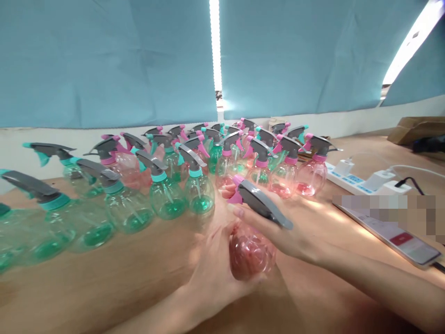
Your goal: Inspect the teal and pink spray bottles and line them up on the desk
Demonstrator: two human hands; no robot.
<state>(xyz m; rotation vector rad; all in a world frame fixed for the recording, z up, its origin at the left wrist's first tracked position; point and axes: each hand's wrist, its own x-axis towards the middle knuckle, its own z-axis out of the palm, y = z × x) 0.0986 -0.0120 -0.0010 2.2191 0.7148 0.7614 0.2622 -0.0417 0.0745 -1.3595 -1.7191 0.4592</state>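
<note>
A translucent pink spray bottle (252, 254) with a grey and pink trigger head (260, 204) is held over the table at the centre, tilted. My left hand (213, 264) wraps round the body of this bottle from the left and below. On the other side, my right hand (287, 234) closes about its neck, just under the trigger head; part of its grip is hidden behind the head. Beyond my fingers stands a green spray bottle (200, 195) with a turquoise collar, a short way from my left hand.
Several green spray bottles (168, 199) line the left, with pink ones (311, 178) and more behind. A power strip (347, 178) with plugged-in chargers and cables lies right, near a phone (392, 232). A cardboard box (413, 130) sits at the far right; blue sheeting (139, 60) covers the back.
</note>
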